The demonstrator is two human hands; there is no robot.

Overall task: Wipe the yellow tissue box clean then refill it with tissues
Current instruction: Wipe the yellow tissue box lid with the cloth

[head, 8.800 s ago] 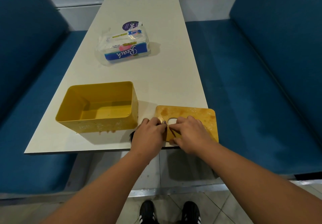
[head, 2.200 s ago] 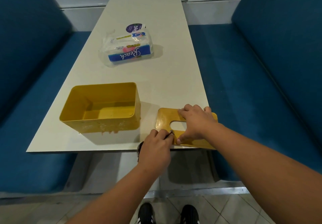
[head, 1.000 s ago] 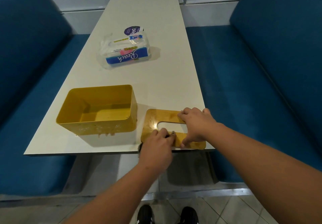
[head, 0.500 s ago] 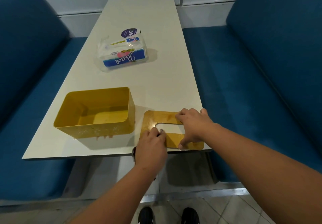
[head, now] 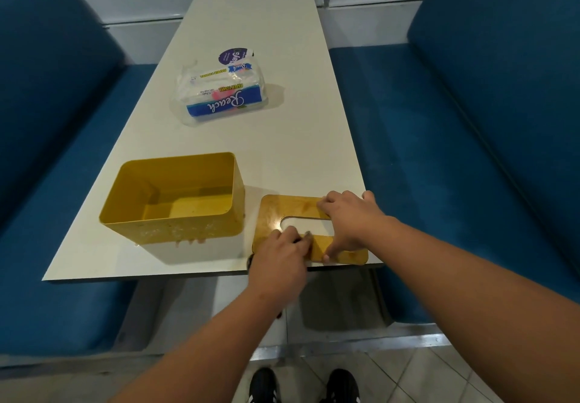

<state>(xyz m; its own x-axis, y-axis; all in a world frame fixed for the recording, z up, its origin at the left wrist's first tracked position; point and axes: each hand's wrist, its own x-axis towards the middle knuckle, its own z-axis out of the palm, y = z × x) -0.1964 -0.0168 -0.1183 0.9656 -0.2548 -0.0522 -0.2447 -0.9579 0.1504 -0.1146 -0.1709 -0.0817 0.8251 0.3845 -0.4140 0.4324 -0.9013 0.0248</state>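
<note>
Your left hand (head: 279,255) has its fingers (head: 290,236) curled shut on something small and dark, too hidden to name, rubbing the near edge of the lid (head: 282,211); your right hand (head: 348,217) lies flat with fingers spread, pinning it to the bench (head: 282,157). You are in the wiping step, I judge. The lid is a flat, glossy board with rounded corners and an oval slot. Left of it stands the open yellow tissue box (head: 175,201), thin-walled and speckled outside; it wants wiping next. The tissue pack (head: 219,95), in crinkly plastic, waits at upper centre.
</note>
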